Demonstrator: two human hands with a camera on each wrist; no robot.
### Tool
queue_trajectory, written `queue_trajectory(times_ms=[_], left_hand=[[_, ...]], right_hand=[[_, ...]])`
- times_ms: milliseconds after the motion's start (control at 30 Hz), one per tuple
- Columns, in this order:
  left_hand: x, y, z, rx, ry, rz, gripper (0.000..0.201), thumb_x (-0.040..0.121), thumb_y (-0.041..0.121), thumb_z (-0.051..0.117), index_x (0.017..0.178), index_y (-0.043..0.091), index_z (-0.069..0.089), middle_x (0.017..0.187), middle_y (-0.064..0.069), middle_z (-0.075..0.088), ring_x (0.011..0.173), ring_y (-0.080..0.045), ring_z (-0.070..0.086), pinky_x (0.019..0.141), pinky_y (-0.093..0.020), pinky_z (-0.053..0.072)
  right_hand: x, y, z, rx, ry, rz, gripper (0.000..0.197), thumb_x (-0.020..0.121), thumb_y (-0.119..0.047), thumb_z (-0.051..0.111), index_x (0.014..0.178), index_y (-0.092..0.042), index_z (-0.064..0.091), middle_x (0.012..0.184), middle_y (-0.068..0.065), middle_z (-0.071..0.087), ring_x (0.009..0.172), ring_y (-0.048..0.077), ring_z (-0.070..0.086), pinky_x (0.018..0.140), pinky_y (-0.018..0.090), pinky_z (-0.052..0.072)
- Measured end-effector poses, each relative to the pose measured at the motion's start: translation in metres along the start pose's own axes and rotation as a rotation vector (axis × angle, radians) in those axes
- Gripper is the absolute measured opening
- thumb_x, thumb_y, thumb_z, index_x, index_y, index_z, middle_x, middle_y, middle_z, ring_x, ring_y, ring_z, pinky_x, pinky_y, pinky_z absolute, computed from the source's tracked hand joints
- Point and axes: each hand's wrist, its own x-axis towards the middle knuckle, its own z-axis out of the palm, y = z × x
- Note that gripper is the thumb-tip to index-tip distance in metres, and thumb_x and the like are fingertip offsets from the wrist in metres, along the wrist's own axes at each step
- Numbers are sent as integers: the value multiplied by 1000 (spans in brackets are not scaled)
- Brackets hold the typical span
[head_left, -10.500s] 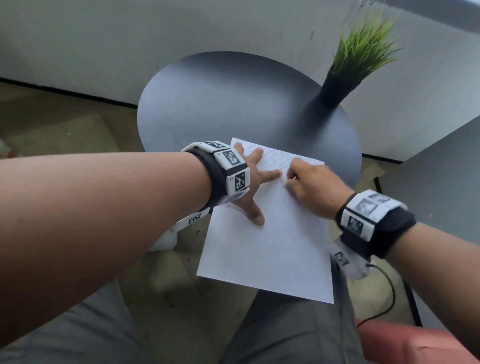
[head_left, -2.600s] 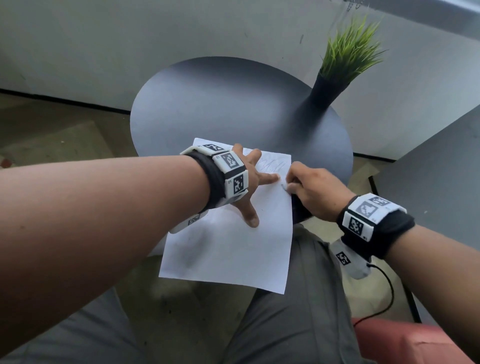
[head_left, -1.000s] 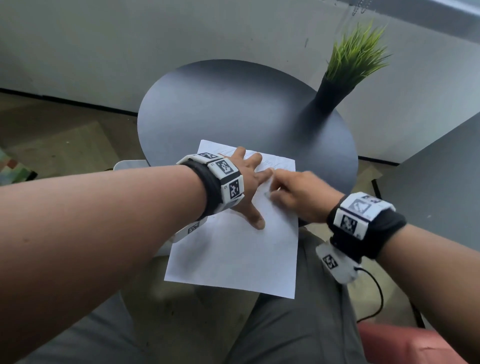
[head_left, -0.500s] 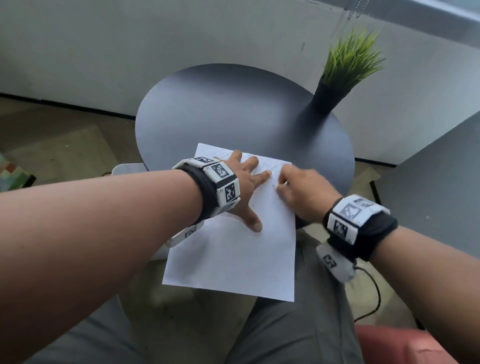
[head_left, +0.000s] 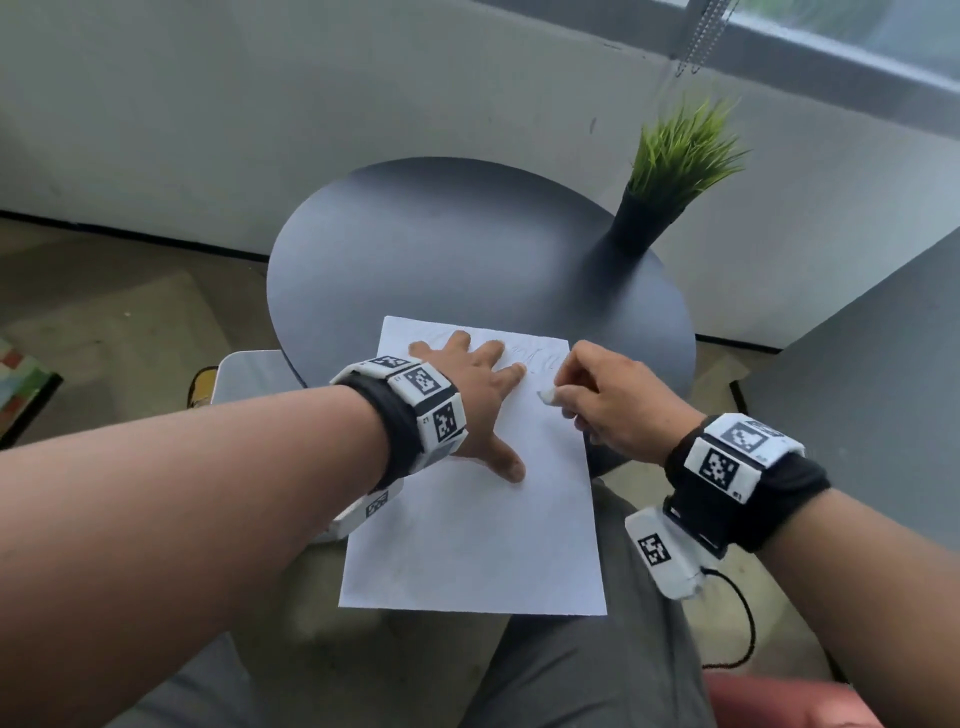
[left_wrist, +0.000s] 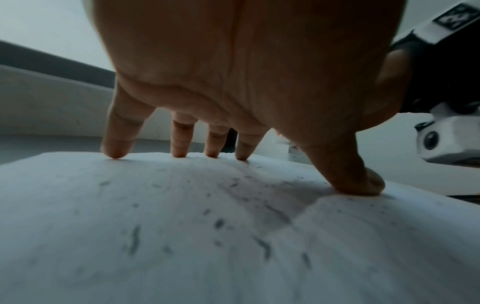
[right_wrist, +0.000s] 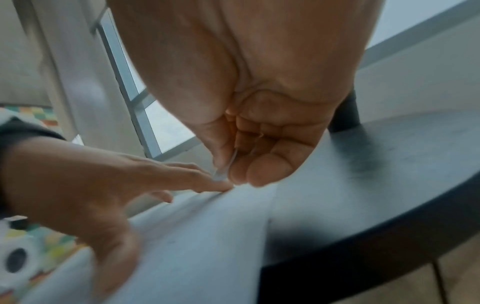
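Paper sheet (head_left: 415, 551): lay with its long axis running away from the body; far half on the near edge of the round black table (head_left: 415, 249), near half overhanging above the lap.
Left hand (head_left: 467, 400): pressed palm-down on the far half of the sheet, fingers (left_wrist: 116, 148) straight and spread, tips and thumb touching the paper; gripped nothing.
Crumbs (left_wrist: 135, 240): lay scattered as dark specks on the sheet under the left palm.
Pencil marks (head_left: 540, 357): showed faintly near the far right corner of the sheet, just right of the left index fingertip and just beyond the eraser.
Eraser (head_left: 546, 397): small and white, pinched between thumb and fingertips; tip at or just above the paper, contact not clear.
Right hand (head_left: 618, 410): curled tight on the eraser, over the right edge of the sheet; nearer of the two hands to the marks.
Relation for the coming stroke: marks lay ahead of the eraser, toward the far edge; probably called for a short push away from the body, beside the pinning left index finger.
Risk: likely to buckle if rubbed toward the unsupported near half.
Potted grass (head_left: 680, 156): stood at the far right edge of the table, well apart.
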Motion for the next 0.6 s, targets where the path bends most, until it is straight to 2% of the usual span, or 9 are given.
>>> queue_trajectory(times_ms=[67, 133, 200, 267, 333, 400, 467, 533, 600], left_hand=[[-5, -2, 3, -72, 2, 0, 114, 64, 92, 52, 155, 33, 18, 165, -2, 4, 148, -31, 11, 111, -54, 31], [-12, -11, 6, -201, 40, 11, 100, 77, 84, 50, 157, 30, 20, 167, -4, -7, 152, -26, -2, 121, -49, 17], [-21, -29, 10, -294, 124, 18, 82, 91, 68, 47, 158, 29, 21, 167, -3, -8, 153, -20, -6, 124, -39, 7], [-30, -53, 17, -271, 195, -6, 71, 97, 59, 44, 157, 30, 21, 167, 0, -3, 153, -18, -6, 124, -39, 6], [-41, -75, 30, -232, 180, -78, 74, 93, 67, 36, 157, 33, 20, 167, 4, -1, 153, -17, -6, 123, -43, 3], [-50, -84, 43, -234, 150, -117, 90, 76, 79, 17, 156, 39, 16, 166, 12, -2, 153, -15, -8, 122, -44, -1], [-55, -81, 53, -254, 160, -123, 97, 68, 80, 5, 156, 42, 12, 165, 16, -7, 152, -12, -12, 122, -43, -6], [-55, -78, 58, -275, 187, -140, 96, 68, 81, 4, 156, 43, 13, 164, 18, -9, 151, -11, -16, 122, -43, -10], [-54, -77, 60, -281, 207, -150, 96, 68, 82, 5, 155, 43, 15, 164, 19, -10, 151, -10, -17, 121, -42, -12]], right_hand=[[-7, -7, 15, 152, -72, -14, 18, 86, -30, 71, 85, -18, 57, 73, 3, 69, 59, 14, 63, 55, 29, 53], [-10, -7, 27, 217, -108, -28, 15, 86, -27, 71, 88, -17, 60, 72, 5, 71, 60, 20, 64, 60, 35, 54], [-10, -3, 30, 330, -97, 24, 14, 87, -22, 70, 92, -12, 62, 69, 9, 70, 59, 26, 62, 63, 42, 54], [-9, -1, 24, 435, -61, 103, 18, 87, -19, 72, 93, -4, 62, 69, 13, 65, 58, 25, 58, 59, 42, 54], [-12, -4, 20, 515, -19, 144, 23, 86, -18, 74, 91, 0, 60, 71, 13, 63, 58, 21, 57, 55, 37, 52], [-15, -14, 22, 649, -30, 168, 20, 86, -17, 74, 89, -4, 59, 75, 13, 63, 60, 20, 58, 56, 34, 53], [-19, -30, 35, 841, -141, 180, 15, 88, -15, 71, 90, -8, 57, 86, 14, 66, 71, 22, 63, 66, 38, 55], [-22, -43, 52, 1046, -284, 179, 10, 90, -11, 67, 92, -9, 57, 101, 16, 69, 90, 27, 67, 83, 43, 54], [-21, -45, 63, 1205, -339, 199, 8, 90, -8, 63, 95, -8, 56, 111, 17, 68, 101, 31, 66, 87, 42, 52]])
